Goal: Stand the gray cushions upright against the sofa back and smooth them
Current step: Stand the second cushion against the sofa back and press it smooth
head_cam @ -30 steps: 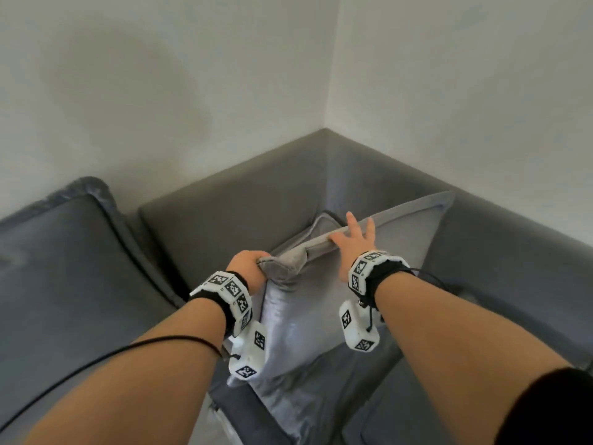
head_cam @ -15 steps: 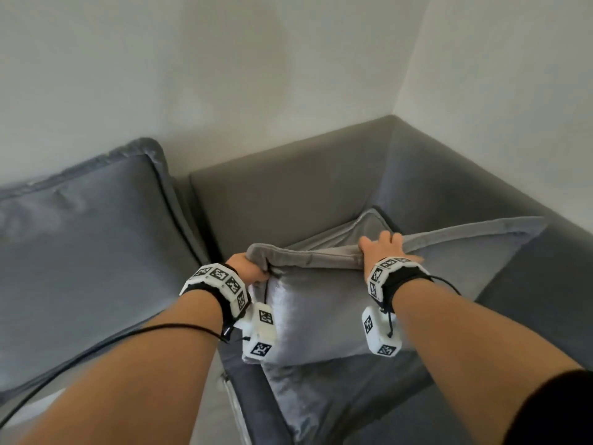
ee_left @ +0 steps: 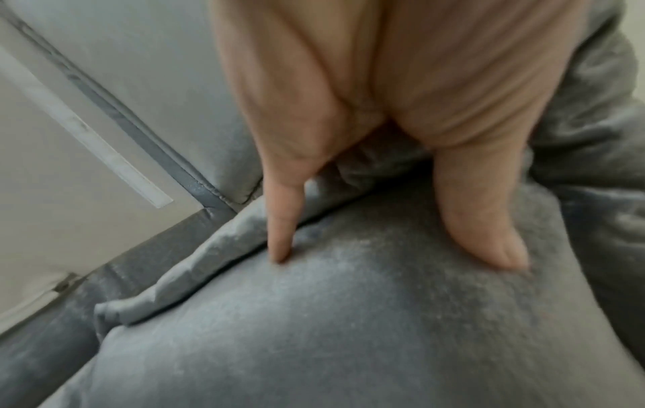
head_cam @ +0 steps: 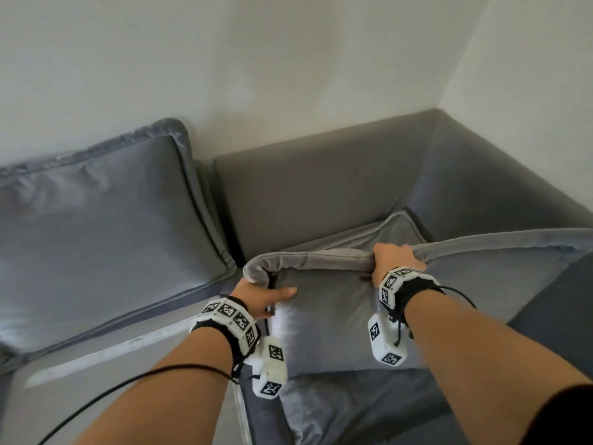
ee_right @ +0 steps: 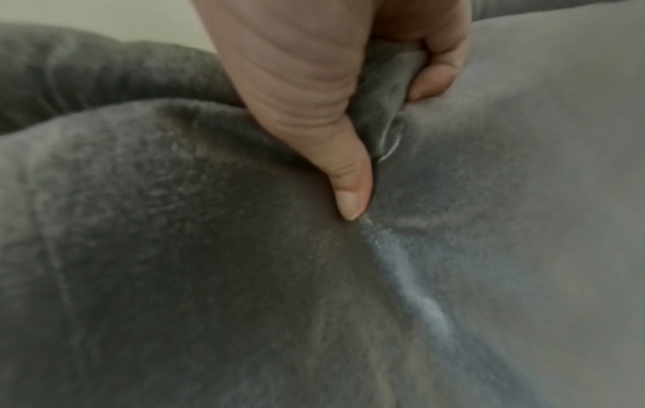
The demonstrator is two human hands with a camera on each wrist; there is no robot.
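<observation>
At the far left a big gray cushion (head_cam: 96,226) stands upright against the sofa back (head_cam: 321,187). Next, the left hand (head_cam: 261,295) grips the left top corner of a lighter gray cushion (head_cam: 324,319), thumb laid across its front, the flange folded over the fingers. Further right, the right hand (head_cam: 393,260) clenches the top edge of this same cushion, which is held tilted over the seat in the sofa's corner, another cushion (head_cam: 394,228) behind it.

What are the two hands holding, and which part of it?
Both hold one gray cushion. The left hand has its grip on the top left corner; the right hand grips the top edge flap.
</observation>
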